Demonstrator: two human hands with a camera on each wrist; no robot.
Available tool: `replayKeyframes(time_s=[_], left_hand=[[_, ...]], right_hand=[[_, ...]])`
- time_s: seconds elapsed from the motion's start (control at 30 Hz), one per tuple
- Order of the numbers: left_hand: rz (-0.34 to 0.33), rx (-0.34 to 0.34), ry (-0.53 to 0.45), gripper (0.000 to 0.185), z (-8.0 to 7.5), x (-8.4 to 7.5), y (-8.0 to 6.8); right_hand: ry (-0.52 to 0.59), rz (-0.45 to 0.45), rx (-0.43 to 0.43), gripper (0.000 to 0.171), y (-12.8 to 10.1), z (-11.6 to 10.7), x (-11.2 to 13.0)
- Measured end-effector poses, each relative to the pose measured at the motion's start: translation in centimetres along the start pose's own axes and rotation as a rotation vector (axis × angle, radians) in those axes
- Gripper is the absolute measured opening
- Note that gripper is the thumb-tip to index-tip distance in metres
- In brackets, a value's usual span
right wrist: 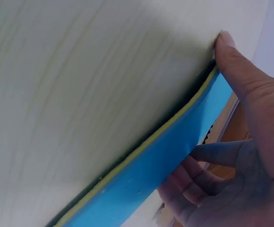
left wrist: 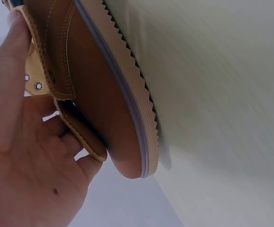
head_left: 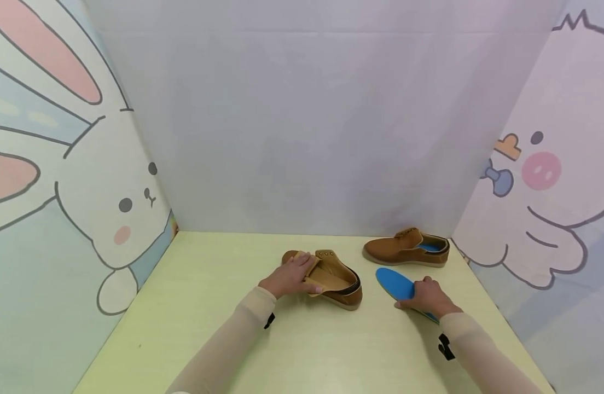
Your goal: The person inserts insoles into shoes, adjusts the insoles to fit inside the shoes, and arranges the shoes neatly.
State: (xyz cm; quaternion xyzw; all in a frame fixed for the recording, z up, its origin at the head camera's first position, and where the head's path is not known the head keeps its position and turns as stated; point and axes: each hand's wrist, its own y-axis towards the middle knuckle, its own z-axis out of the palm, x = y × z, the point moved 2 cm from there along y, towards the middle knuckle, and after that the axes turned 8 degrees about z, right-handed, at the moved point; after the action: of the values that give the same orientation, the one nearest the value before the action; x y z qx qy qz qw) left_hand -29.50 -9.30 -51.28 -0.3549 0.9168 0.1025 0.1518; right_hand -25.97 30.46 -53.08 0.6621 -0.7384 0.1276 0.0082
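Note:
A brown shoe (head_left: 348,300) with its opening spread wide lies on the table in front of me. My left hand (head_left: 293,276) grips its tongue and one eyelet flap; in the left wrist view the thumb is on the flap (left wrist: 56,56) and the fingers curl at the tongue (left wrist: 82,135). To the right, a blue insole (head_left: 394,283) with a yellow underside lies at a slant near the table top. My right hand (head_left: 425,298) grips it across its width, thumb at one edge and fingers at the other, covering part of it.
A second brown shoe (head_left: 390,250), with blue showing inside it, stands behind the insole at the back right. A pale wall (head_left: 307,137) closes off the table's (head_left: 208,306) far edge, and walls with cartoon animals rise on both sides.

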Motion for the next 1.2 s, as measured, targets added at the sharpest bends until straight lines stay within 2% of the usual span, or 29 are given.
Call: replayKeyframes(time_s=[0.23, 0.57, 0.9, 1.0, 1.2], left_hand=[[0.007, 0.004, 0.03, 0.095, 0.0, 0.3, 0.4], [-0.019, 0.009, 0.002, 0.095, 0.4, 0.2, 0.3], [-0.024, 0.015, 0.015, 0.095, 0.4, 0.4, 0.2], [-0.024, 0.02, 0.011, 0.095, 0.5, 0.4, 0.3], [-0.023, 0.018, 0.013, 0.095, 0.4, 0.4, 0.2]], right_hand=[[0.012, -0.015, 0.011, 0.094, -0.1, -0.2, -0.6], [0.056, -0.051, 0.009, 0.071, -0.3, -0.8, -0.2], [0.037, -0.122, -0.046, 0.05, -0.8, -2.0, 1.0], [0.07, -0.144, -0.081, 0.04, -1.2, -2.9, 1.9], [0.088, -0.265, -0.173, 0.029, -2.5, -6.6, 4.9]])
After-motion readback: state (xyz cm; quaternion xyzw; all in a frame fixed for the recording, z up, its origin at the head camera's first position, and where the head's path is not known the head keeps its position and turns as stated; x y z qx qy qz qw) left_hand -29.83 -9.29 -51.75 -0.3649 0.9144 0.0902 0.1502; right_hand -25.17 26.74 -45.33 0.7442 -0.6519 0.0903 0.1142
